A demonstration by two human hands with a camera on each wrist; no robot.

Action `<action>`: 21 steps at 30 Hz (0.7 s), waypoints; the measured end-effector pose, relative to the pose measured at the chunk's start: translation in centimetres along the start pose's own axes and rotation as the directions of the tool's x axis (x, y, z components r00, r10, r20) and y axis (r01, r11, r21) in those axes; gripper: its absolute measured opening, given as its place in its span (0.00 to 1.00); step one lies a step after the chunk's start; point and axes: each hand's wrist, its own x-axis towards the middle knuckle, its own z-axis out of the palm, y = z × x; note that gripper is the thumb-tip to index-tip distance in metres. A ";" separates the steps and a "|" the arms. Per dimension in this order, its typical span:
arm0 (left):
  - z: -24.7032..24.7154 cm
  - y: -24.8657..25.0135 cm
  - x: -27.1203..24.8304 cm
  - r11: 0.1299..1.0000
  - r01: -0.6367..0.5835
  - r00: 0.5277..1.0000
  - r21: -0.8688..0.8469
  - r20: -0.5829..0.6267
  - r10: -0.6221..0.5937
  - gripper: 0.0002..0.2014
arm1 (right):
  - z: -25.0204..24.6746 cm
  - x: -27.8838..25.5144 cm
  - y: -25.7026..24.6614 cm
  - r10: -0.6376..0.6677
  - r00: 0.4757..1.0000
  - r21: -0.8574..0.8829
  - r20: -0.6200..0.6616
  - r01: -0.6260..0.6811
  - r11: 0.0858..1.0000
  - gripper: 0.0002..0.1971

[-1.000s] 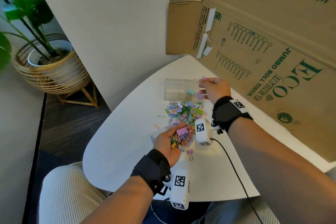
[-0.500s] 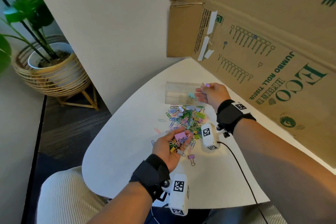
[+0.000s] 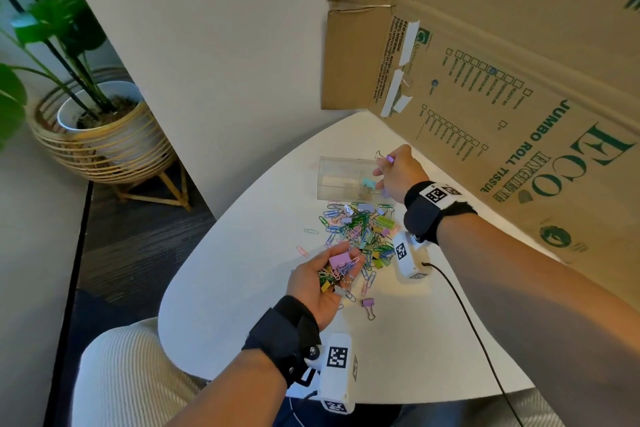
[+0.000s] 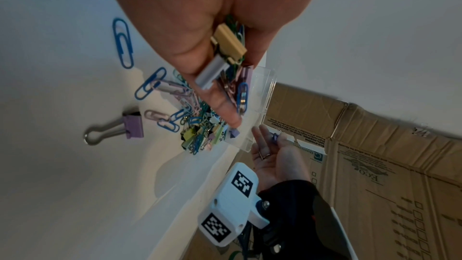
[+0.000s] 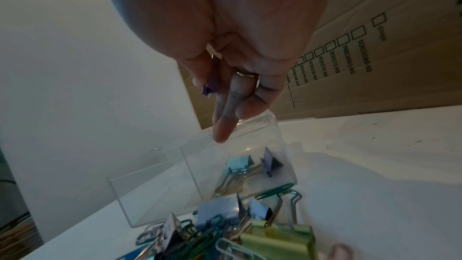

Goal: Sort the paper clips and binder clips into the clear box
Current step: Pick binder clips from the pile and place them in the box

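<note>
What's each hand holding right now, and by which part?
The right hand pinches a small purple binder clip by its body, wire handles free. The left hand cups a loose handful of mixed clips in its palm.

**Positions on the table**

A clear box (image 3: 341,178) is placed on the table (image 3: 221,288), toward its far side. Two binder clips (image 5: 252,167) are seen inside the right compartment of the box. A heap of clips (image 3: 360,232) is spread on the table just in front of the box. The right hand (image 3: 398,172) is held above the right end of the box, and the left hand (image 3: 323,282) is held over the near edge of the heap, with a handful of clips (image 4: 230,70) in it. One single binder clip (image 3: 369,307) lies apart, nearer to the person. A cardboard carton (image 3: 502,80) stands behind and to the right of the table. A potted plant (image 3: 93,125) stands on the floor, far to the left.
</note>
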 end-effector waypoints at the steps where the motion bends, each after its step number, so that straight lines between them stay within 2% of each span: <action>1: 0.0 0.0 0.0 1.000 0.000 1.000 -0.001 0.001 0.000 0.15 | 0.1 0.1 0.2 -0.010 1.000 -0.049 0.001 0.010 0.999 0.05; 4: 0.0 -0.1 0.2 1.000 -0.005 1.000 0.015 0.001 0.005 0.13 | -0.1 0.1 0.6 -0.059 0.995 -0.166 -0.082 0.045 0.985 0.08; 6: 0.0 -0.1 0.3 0.999 -0.001 1.000 0.034 0.003 0.001 0.12 | -0.4 0.2 0.8 -0.072 0.994 -0.175 -0.079 0.058 0.983 0.09; 8: 0.0 -0.1 0.4 0.999 0.005 1.000 0.033 0.004 -0.005 0.12 | -0.6 0.0 0.7 -0.049 0.998 -0.176 -0.030 0.043 0.983 0.18; 10: 0.0 -0.1 0.3 1.000 0.015 1.000 0.005 0.006 -0.015 0.12 | -0.9 -0.5 0.6 -0.045 0.998 -0.164 -0.035 0.039 0.986 0.26; 12: -0.1 0.0 0.2 0.999 0.029 0.999 -0.039 0.015 -0.029 0.13 | -1.3 -1.6 0.2 -0.077 0.992 -0.090 -0.097 0.068 0.994 0.23; 14: -0.1 0.0 0.1 0.994 0.054 0.998 -0.100 0.024 -0.052 0.13 | -1.5 -3.6 -0.4 -0.112 0.988 -0.017 -0.106 0.111 0.994 0.13; 15: 0.0 0.1 0.0 0.989 0.062 0.998 -0.132 0.022 -0.060 0.14 | -1.5 -4.8 -0.7 -0.137 0.989 0.002 -0.061 0.137 0.991 0.08; 17: 0.2 0.1 0.1 0.983 0.060 0.998 -0.171 0.001 -0.060 0.14 | -1.4 -7.6 -1.1 -0.217 0.969 -0.034 0.114 0.223 0.974 0.05; 19: 0.5 0.2 0.1 0.987 0.034 0.999 -0.160 -0.016 -0.037 0.16 | -1.2 -10.2 -1.2 -0.260 0.907 -0.131 0.332 0.317 0.939 0.06; 21: 0.9 0.3 0.1 0.992 0.006 1.000 -0.130 -0.010 -0.007 0.18 | -0.5 -11.8 -0.6 -0.258 0.855 -0.202 0.450 0.379 0.903 0.10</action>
